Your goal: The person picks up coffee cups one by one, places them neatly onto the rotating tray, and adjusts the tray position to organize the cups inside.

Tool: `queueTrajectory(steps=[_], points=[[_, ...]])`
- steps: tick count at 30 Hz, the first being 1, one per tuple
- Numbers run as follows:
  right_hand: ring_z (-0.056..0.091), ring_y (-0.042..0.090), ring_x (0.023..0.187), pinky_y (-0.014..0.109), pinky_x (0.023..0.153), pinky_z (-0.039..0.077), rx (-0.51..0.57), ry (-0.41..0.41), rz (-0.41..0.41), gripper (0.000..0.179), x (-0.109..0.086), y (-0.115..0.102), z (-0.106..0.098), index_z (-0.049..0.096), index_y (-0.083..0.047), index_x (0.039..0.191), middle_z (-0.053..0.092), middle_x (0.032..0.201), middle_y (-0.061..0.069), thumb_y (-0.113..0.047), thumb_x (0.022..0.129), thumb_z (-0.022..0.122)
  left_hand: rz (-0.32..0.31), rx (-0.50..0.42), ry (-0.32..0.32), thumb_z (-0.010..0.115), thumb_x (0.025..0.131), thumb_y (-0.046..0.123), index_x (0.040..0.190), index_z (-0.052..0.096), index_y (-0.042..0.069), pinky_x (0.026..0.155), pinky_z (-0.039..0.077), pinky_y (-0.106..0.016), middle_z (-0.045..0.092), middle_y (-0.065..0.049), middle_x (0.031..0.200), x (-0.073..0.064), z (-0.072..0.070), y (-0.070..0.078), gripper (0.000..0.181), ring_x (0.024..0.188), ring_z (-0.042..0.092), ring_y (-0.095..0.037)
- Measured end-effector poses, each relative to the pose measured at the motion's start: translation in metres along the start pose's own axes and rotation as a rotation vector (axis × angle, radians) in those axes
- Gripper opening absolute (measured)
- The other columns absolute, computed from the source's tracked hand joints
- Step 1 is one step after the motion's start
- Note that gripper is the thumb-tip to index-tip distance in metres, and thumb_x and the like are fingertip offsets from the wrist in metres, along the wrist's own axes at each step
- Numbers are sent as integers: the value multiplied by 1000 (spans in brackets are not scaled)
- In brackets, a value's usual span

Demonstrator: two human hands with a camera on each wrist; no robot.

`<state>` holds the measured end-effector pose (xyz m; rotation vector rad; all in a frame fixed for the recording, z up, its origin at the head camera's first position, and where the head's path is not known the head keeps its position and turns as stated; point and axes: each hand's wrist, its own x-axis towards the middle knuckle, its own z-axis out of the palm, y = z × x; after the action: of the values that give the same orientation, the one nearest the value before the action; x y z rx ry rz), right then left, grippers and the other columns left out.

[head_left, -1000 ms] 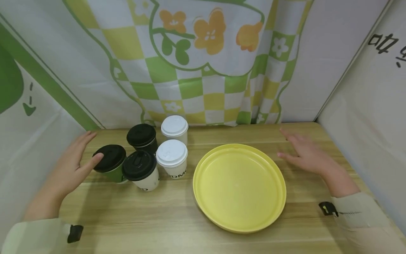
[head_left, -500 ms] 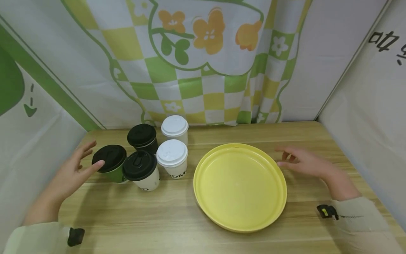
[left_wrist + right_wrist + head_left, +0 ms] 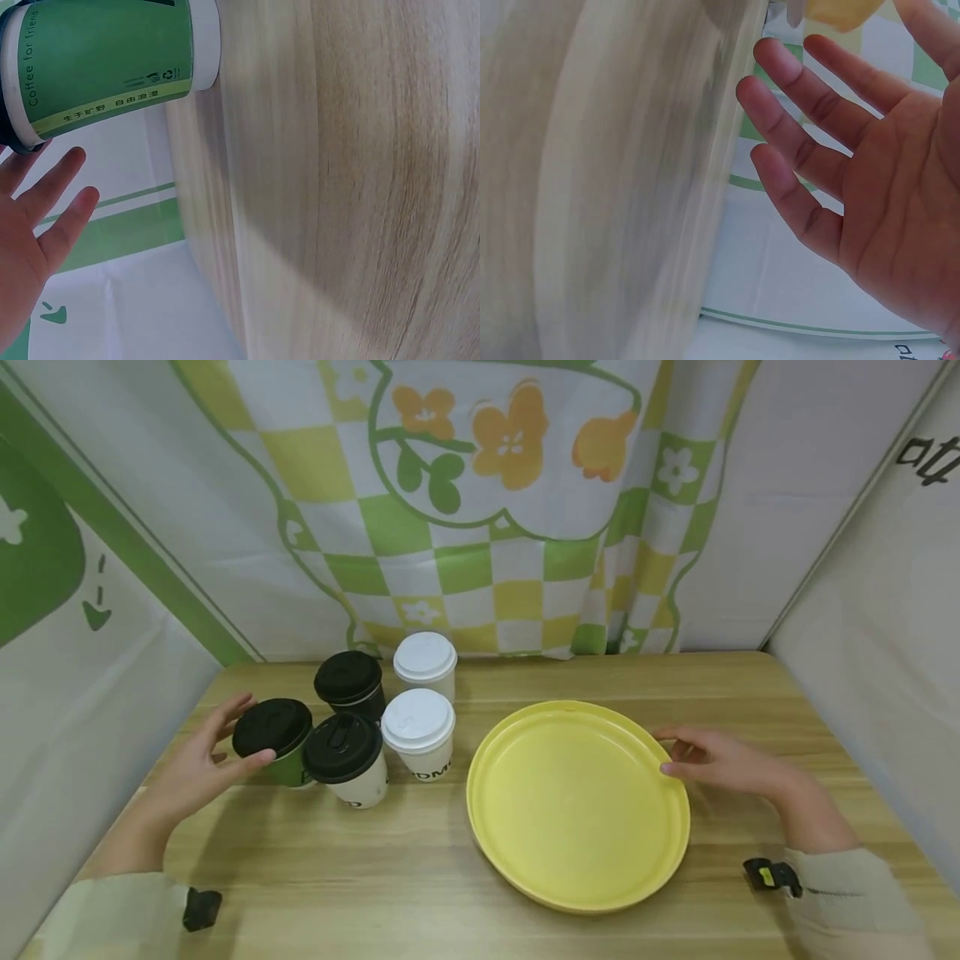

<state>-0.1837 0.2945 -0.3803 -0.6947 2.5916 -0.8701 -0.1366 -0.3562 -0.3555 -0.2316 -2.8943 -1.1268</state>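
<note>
we judge the green cup, left of the yellow tray, light and crushable, best held below its lid, our left hand loosely spread beside it, right hand relaxed by the tray.

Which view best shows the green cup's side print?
Left wrist: the green cup is close, its lettering readable, though cropped. The head view shows mostly its black lid; the right wrist, nothing of it.
</note>
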Motion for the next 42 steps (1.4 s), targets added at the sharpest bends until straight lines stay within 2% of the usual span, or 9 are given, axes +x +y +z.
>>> queueTrajectory(steps=[7,14,24,35,42], points=[[60,8,94,26,79,53,38,-9,-53,55,1,1,5,49,8,138,66,104,6,-21,96,67,-20,-17,-7,74,90,26,161,3,20,94,30,-79,16,-26,162,1,4,0,101,135,24,-64],[60,3,93,25,80,53,88,-37,-95,53,1,3,8,49,9,137,66,104,6,-18,95,67,-43,-1,-4,78,86,29,161,3,18,95,31,-77,15,-27,162,3,6,-4,107,135,27,-61],[59,2,90,24,78,53,114,-31,-152,50,0,7,10,49,8,137,66,102,5,-15,96,65,-20,26,15,81,84,28,161,7,16,93,35,-75,23,-29,159,8,10,-9,107,131,34,-58],[61,2,96,23,83,52,178,-72,-141,53,1,11,11,44,9,140,67,109,11,-14,97,63,-20,20,32,81,83,24,160,14,14,91,39,-74,33,-32,152,9,15,-11,102,129,40,-54],[63,3,98,22,85,51,227,-138,-103,60,6,14,5,38,11,144,66,113,15,-16,97,64,-27,-15,31,81,83,20,159,14,12,91,35,-77,30,-32,153,12,15,-11,101,133,35,-57]])
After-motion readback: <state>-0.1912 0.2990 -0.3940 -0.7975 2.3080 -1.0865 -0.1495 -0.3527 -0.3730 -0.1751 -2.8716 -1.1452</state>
